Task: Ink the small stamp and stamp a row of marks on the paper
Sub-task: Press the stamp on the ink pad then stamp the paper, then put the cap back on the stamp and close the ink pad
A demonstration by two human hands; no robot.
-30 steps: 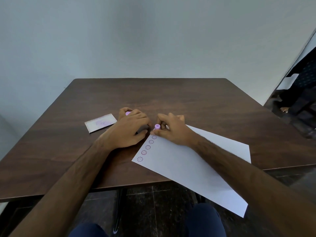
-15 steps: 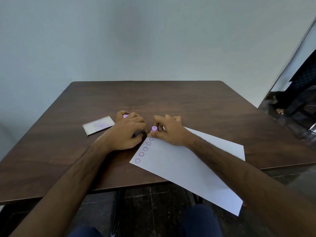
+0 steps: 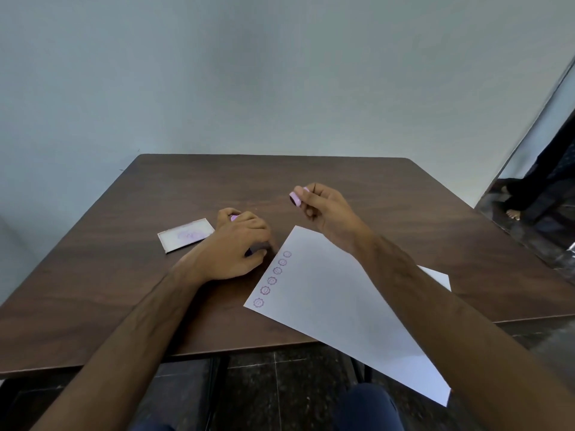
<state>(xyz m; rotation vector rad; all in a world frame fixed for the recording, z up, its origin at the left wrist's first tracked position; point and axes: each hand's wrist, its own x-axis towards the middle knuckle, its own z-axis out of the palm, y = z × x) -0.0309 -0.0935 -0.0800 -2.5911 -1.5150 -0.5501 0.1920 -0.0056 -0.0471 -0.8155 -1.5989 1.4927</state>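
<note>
My right hand (image 3: 326, 209) is raised above the table, beyond the far corner of the paper, and pinches the small pink stamp (image 3: 295, 197) with its dark face turned to the left. The white paper (image 3: 342, 306) lies at an angle and hangs over the table's near edge. A row of several purple smiley marks (image 3: 272, 279) runs along its left edge. My left hand (image 3: 236, 247) rests on the table just left of the paper, curled over a small pink and purple ink pad (image 3: 234, 218) that is mostly hidden.
A white card (image 3: 186, 235) with purple smudges lies left of my left hand. The dark wooden table (image 3: 280, 178) stands against a pale wall. Another person's bare foot (image 3: 511, 214) shows on the floor at the far right.
My right hand has lifted the stamp off the paper and moved it up and away from the row. One more mark shows at the row's far end. The left hand stays put.
</note>
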